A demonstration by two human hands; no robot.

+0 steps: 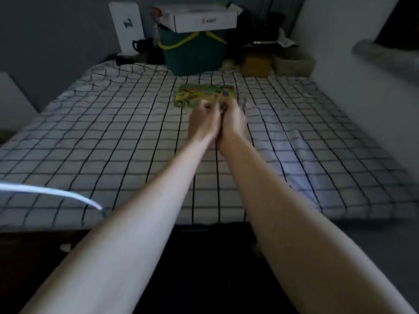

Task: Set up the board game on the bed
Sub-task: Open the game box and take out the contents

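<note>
While game box lies closed on bed, both hands' grip unclear, blurred.

Beyond the fingers, a green basket carries a white box; a yellow block sits right of it.

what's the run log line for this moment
hands: left hand and right hand together, blurred | game box: flat on bed | grip: unclear

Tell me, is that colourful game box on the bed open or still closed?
Closed, it seems: the game box lies flat on the checked sheet, its printed top whole. Both hands cover its near edge, and the picture is blurred.
</note>
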